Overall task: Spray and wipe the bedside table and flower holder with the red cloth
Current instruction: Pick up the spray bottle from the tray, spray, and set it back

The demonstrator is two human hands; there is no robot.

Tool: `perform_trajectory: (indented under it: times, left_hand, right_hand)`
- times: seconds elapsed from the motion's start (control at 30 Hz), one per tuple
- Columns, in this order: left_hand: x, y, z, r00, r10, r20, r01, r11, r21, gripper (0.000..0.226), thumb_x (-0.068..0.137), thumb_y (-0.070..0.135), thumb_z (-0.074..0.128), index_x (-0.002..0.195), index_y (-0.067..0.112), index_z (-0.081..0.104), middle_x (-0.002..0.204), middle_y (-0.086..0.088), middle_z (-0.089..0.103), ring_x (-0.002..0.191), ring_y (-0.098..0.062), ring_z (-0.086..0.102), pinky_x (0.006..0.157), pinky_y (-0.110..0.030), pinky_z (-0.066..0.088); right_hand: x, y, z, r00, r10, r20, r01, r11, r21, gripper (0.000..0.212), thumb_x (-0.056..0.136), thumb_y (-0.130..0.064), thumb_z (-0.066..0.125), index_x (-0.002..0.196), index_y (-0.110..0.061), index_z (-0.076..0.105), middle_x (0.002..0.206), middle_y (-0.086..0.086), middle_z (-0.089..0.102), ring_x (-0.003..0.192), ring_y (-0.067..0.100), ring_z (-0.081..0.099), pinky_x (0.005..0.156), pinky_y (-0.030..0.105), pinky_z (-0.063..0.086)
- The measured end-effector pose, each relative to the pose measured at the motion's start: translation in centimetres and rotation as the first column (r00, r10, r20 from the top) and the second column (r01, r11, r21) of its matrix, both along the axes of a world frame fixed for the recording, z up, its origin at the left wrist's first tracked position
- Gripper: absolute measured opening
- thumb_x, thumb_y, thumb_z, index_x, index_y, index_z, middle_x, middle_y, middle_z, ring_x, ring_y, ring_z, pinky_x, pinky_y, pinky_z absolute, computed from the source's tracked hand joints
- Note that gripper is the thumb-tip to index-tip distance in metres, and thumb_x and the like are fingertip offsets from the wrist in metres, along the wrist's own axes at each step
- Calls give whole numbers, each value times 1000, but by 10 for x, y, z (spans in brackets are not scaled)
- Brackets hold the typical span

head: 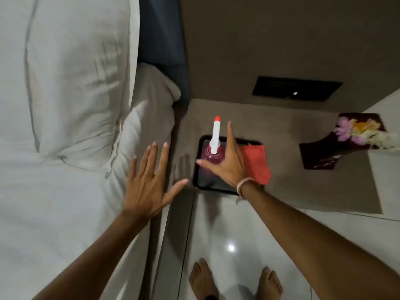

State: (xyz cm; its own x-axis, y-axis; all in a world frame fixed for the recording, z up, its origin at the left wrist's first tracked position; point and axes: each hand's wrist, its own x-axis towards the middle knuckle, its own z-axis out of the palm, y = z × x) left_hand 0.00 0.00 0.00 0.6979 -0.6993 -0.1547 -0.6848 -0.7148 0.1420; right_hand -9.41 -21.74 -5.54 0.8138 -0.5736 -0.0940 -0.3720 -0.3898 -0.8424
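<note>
**What the bedside table, bed and floor carry**

Look down and you see the bedside table (281,156), a pale matte top. On it sits a black tray (216,185) near its front edge, holding a spray bottle (211,155) upright and a red cloth (256,163) draped over the tray's right rim. Well apart, to the right, stands the dark flower holder (320,153). The bed (54,213) carries white pillows (71,83). Your bare feet (268,282) rest on the glossy tiled floor (238,224).

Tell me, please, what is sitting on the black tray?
A spray bottle and a red cloth sit on the black tray. The right hand covers part of it.
</note>
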Motion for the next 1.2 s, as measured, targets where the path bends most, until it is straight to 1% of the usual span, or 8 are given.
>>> perform_trajectory:
  times: [0.13, 0.27, 0.37, 0.47, 0.6, 0.73, 0.87, 1.2]
  left_hand:
    - [10, 2, -13, 1000, -11, 24, 12, 999, -50, 93, 86, 85, 8, 160, 32, -12, 171, -11, 14, 157, -26, 18, 126, -56, 19]
    - [19, 1, -10, 999, -18, 43, 21, 997, -80, 90, 89, 80, 8, 161, 28, -5, 167, -16, 24, 152, -32, 31, 123, -56, 27]
    - [15, -13, 0, 998, -34, 55, 37, 997, -61, 90, 91, 77, 10, 162, 21, 6, 162, -20, 34, 144, -37, 41, 118, -55, 34]
    - [-4, -36, 2, 992, -103, 77, 107, 993, -46, 89, 94, 73, 15, 162, 15, 13, 153, -22, 43, 132, -39, 50, 110, -53, 39]
    - [-48, -81, 0, 981, -192, 22, 192, 981, -17, 89, 92, 70, 17, 160, 12, 22, 145, -23, 50, 124, -41, 55, 104, -53, 43]
    - [-101, -126, -7, 944, -328, -20, 329, 944, 8, 94, 92, 73, 15, 153, 5, 37, 127, -25, 62, 109, -42, 62, 91, -53, 48]
    - [-138, -156, -18, 912, -410, -19, 410, 912, -8, 87, 93, 67, 25, 152, 4, 37, 119, -25, 64, 98, -42, 64, 84, -53, 50]
    - [-159, -168, -35, 913, -406, -33, 406, 914, 8, 92, 94, 72, 16, 156, 6, 29, 122, -24, 62, 100, -42, 64, 84, -55, 50]
  right_hand:
    - [54, 8, -11, 995, -81, 64, 79, 996, 41, 99, 82, -50, 73, 158, -28, 14, 133, 7, 66, 114, 21, 66, 100, 35, 54]
    - [51, 12, -9, 947, -237, 214, 228, 971, 66, 69, 85, -35, 69, 146, -21, 40, 100, -13, 72, 84, 0, 67, 79, 8, 47]
    - [14, 7, 4, 868, -399, 297, 361, 916, 174, 53, 78, -29, 70, 128, -15, 56, 72, -14, 62, 67, 1, 64, 72, 18, 56]
    - [-49, 5, 14, 806, -494, 327, 435, 868, 239, 43, 78, -21, 71, 120, -24, 61, 78, -12, 66, 73, 7, 67, 77, 25, 59]
    - [-142, -16, 11, 760, -623, 185, 533, 760, 371, 42, 77, -20, 67, 109, 6, 65, 83, 5, 67, 74, 6, 66, 75, 22, 56]
    - [-216, -41, 0, 683, -727, 70, 673, 663, 328, 36, 77, -24, 67, 103, 1, 67, 82, 19, 67, 72, 13, 64, 74, 26, 55]
    - [-256, -61, -17, 657, -754, 28, 726, 642, 248, 26, 85, -39, 76, 78, -22, 57, 62, -13, 55, 61, 3, 56, 67, 12, 51]
    - [-277, -53, -40, 728, -686, -27, 678, 713, 180, 26, 82, -44, 78, 95, -33, 57, 71, -15, 61, 74, -7, 66, 67, 4, 52]
